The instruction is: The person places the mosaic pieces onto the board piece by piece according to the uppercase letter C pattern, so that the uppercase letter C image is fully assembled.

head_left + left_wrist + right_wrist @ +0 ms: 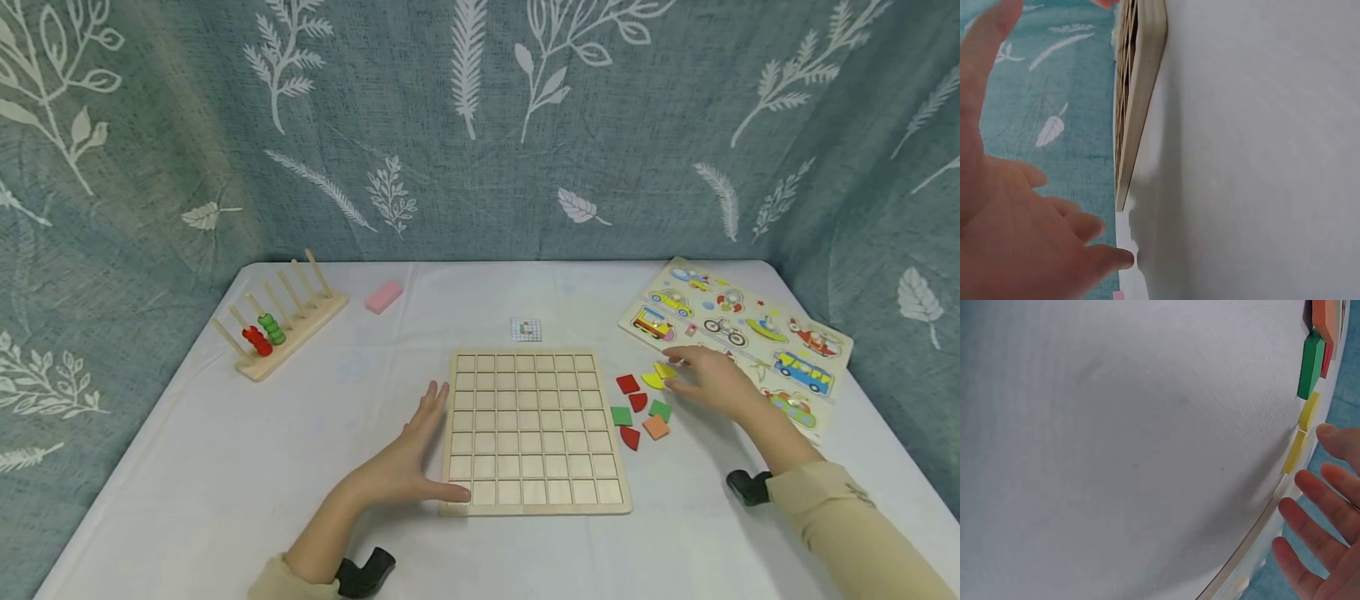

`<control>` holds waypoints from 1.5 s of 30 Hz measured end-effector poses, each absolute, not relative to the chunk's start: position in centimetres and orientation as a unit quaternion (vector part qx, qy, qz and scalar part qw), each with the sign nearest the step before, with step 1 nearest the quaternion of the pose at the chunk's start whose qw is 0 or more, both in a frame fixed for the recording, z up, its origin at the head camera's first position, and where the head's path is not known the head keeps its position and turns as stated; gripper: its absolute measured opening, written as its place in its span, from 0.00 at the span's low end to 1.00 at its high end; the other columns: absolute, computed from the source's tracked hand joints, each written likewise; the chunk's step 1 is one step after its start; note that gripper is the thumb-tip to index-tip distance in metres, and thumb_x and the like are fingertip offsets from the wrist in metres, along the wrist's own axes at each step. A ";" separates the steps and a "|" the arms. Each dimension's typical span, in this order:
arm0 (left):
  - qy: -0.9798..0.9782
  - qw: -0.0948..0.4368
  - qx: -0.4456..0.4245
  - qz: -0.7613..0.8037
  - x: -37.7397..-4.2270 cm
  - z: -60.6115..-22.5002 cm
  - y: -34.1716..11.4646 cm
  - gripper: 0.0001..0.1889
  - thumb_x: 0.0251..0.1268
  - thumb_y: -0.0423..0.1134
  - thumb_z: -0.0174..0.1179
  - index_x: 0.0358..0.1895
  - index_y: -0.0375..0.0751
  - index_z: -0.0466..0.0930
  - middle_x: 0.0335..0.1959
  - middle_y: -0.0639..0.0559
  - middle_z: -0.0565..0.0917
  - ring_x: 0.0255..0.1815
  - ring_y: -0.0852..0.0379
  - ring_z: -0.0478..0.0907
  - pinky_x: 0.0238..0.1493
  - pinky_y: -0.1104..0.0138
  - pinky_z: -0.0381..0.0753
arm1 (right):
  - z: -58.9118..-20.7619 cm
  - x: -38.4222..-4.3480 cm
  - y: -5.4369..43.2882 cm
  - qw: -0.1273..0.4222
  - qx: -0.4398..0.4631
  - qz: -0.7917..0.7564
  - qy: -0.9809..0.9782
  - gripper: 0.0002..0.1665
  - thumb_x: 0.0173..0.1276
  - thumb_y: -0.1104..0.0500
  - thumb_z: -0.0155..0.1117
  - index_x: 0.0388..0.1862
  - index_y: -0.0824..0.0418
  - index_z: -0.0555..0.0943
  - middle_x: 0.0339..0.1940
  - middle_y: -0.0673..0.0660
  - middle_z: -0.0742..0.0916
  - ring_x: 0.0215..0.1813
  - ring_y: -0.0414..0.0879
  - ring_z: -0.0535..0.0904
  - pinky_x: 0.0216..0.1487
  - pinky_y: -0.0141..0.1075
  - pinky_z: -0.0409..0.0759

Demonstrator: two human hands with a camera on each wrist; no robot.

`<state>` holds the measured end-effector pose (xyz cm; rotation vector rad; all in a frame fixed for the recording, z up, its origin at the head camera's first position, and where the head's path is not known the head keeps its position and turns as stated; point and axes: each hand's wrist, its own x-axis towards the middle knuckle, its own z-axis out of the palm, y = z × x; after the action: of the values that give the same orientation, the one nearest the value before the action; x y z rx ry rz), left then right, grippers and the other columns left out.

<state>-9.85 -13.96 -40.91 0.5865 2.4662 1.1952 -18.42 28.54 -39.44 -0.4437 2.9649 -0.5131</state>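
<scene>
A wooden grid board with square cells lies flat in the middle of the table. My left hand spreads along its left side, thumb over the near left corner and fingertips by the left edge. In the left wrist view, the board's side rises beyond the hand's spread fingers. My right hand hovers beside two yellow pieces, its fingers loosely extended and nothing gripped. The right wrist view shows the thumb close to the yellow pieces. Red, green and orange pieces lie nearby.
A picture puzzle board lies at the back right, partly under the right hand. A peg stand with red and green beads stands back left, near a pink block. A small grid card lies behind the board.
</scene>
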 end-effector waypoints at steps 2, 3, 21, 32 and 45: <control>0.866 0.169 0.207 0.423 -9.9 -41.1 -13.9 0.66 0.39 0.53 0.73 0.72 0.49 0.26 0.72 0.43 0.25 0.71 0.42 0.26 0.62 0.39 0.32 | -39.5 -18.5 28.5 0.050 -0.146 -0.168 0.974 0.29 0.58 0.59 0.65 0.57 0.71 0.72 0.47 0.67 0.80 0.51 0.62 0.73 0.52 0.55 0.69; 0.865 0.169 0.208 0.425 -9.9 -41.2 -13.9 0.66 0.39 0.53 0.73 0.72 0.49 0.26 0.72 0.43 0.25 0.71 0.42 0.26 0.62 0.39 0.32 | -39.6 -18.5 28.5 0.052 -0.143 -0.169 0.974 0.29 0.58 0.59 0.65 0.57 0.71 0.72 0.47 0.66 0.81 0.51 0.61 0.73 0.52 0.55 0.70; 0.870 0.186 0.204 0.409 -10.2 -42.0 -13.4 0.69 0.32 0.51 0.76 0.72 0.42 0.29 0.71 0.38 0.27 0.71 0.41 0.26 0.63 0.42 0.27 | -39.9 -18.7 27.4 0.052 -0.092 -0.146 0.984 0.24 0.55 0.60 0.67 0.50 0.69 0.78 0.41 0.63 0.83 0.45 0.58 0.76 0.47 0.53 0.72; 0.876 0.184 0.201 0.397 -10.3 -42.4 -13.3 0.72 0.26 0.50 0.78 0.72 0.41 0.31 0.72 0.39 0.29 0.71 0.41 0.26 0.62 0.42 0.24 | -40.3 -18.5 26.6 0.043 -0.072 -0.139 0.987 0.23 0.52 0.57 0.70 0.45 0.69 0.79 0.35 0.61 0.83 0.39 0.54 0.76 0.41 0.49 0.73; 0.879 0.182 0.208 0.389 -10.6 -42.7 -13.5 0.73 0.21 0.47 0.80 0.72 0.40 0.31 0.71 0.39 0.29 0.71 0.42 0.26 0.62 0.42 0.23 | -40.4 -18.2 26.5 0.055 -0.042 -0.134 0.988 0.23 0.53 0.53 0.69 0.43 0.67 0.81 0.29 0.56 0.80 0.32 0.50 0.71 0.31 0.40 0.69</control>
<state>-10.56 -13.49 -42.70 0.5875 2.4795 1.0980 -18.24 26.51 -40.35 -0.1290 3.0011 -0.4082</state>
